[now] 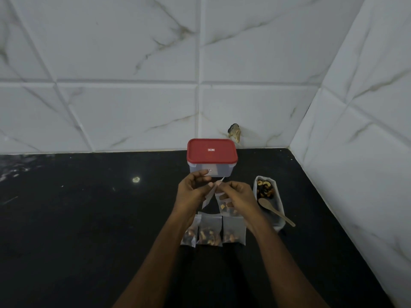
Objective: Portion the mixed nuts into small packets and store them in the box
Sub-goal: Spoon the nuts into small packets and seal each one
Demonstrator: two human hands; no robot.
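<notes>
Clear plastic packet (208, 197) hangs between the left hand (193, 190) and right hand (238, 194), both pinching its top edge. Three filled packets (210, 232) lie in a row on the black counter (89, 218), nearer. The red-lidded box (212, 157) stands closed beyond; right, a tray (280, 220) holds nuts (264, 188) and a spoon (274, 210).

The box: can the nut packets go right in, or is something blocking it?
The red lid sits shut on the box, covering its opening. The filled packets lie on the counter in front of it, while the left hand and right hand pinch another packet.
</notes>
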